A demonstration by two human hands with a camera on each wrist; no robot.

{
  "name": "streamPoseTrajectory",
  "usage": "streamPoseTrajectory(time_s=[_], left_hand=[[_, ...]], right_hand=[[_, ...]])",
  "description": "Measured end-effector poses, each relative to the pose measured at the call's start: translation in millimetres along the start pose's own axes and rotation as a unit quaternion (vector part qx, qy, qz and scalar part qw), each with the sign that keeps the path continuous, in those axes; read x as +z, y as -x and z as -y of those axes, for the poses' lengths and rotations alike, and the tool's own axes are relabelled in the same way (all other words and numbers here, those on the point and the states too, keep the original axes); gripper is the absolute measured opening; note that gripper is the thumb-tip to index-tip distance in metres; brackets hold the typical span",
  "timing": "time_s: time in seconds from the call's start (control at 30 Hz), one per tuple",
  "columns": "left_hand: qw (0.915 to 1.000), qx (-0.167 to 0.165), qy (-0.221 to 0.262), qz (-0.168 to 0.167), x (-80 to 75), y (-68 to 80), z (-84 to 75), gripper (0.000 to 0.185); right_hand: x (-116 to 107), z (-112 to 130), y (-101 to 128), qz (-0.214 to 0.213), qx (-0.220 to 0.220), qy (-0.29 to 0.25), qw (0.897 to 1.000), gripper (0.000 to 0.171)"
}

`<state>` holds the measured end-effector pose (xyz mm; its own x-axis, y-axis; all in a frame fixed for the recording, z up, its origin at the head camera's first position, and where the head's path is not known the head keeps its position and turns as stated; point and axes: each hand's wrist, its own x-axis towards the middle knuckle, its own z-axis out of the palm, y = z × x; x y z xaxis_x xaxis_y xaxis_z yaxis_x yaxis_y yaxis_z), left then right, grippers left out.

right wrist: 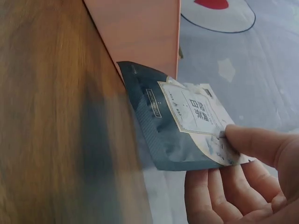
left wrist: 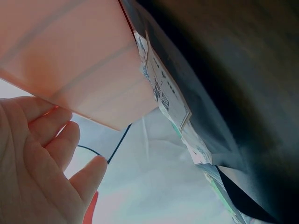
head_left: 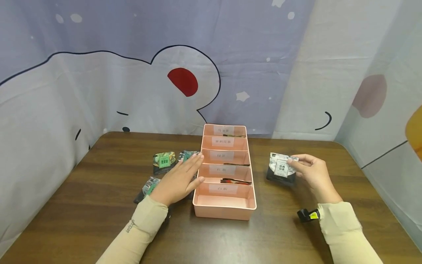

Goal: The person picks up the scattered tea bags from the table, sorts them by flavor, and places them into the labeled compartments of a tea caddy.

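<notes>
My right hand (head_left: 313,175) pinches a black-and-white tea sachet (head_left: 281,169) between thumb and fingers, to the right of a pink divided box (head_left: 224,213). In the right wrist view the sachet (right wrist: 173,126) is tilted above the wooden table, its printed label showing. My left hand (head_left: 179,180) has its fingers extended, with the fingertips at the box's left rim. In the left wrist view the same hand (left wrist: 46,158) lies along the box wall (left wrist: 88,70), palm showing and holding nothing. Beneath and beside it are other tea sachets, partly hidden.
Left of the box lie a green-and-yellow sachet (head_left: 164,162), a green-labelled sachet (head_left: 185,155) and another sachet (head_left: 151,184). Labelled compartments run front to back; sachet edges (head_left: 235,181) show in several, and the front compartment floor (head_left: 224,201) is bare. A patterned curtain (head_left: 132,88) hangs behind the table.
</notes>
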<state>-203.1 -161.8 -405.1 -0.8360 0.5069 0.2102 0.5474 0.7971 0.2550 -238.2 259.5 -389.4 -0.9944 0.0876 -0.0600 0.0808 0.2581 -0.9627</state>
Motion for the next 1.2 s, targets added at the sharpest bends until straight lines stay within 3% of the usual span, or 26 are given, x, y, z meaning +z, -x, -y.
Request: streamPoseTrajectory(time_s=[0.4,0.63,0.87,1.2], left_hand=[[1.0000,-0.002,0.002,0.001,-1.1,0.6,-0.3,0.070],[1.0000,-0.001,-0.005,-0.001,0.2,0.7,0.2,0.070],[1.0000,0.000,-0.006,0.002,-0.3,-0.1,-0.7,0.070],[1.0000,0.001,-0.006,0.000,-0.2,0.0,-0.5,0.069]], right_hand=[[15.1,11.7,1.3,-0.005,-0.029,-0.077,0.997,0.011],[29.7,25.3,2.0,-0.053,-0.073,-0.129,0.988,0.011],[41.1,42.0,14.6,-0.108,-0.106,-0.141,0.978,0.012],[52.4,59.2,40.7,-0.085,-0.162,-0.151,0.971,0.012]])
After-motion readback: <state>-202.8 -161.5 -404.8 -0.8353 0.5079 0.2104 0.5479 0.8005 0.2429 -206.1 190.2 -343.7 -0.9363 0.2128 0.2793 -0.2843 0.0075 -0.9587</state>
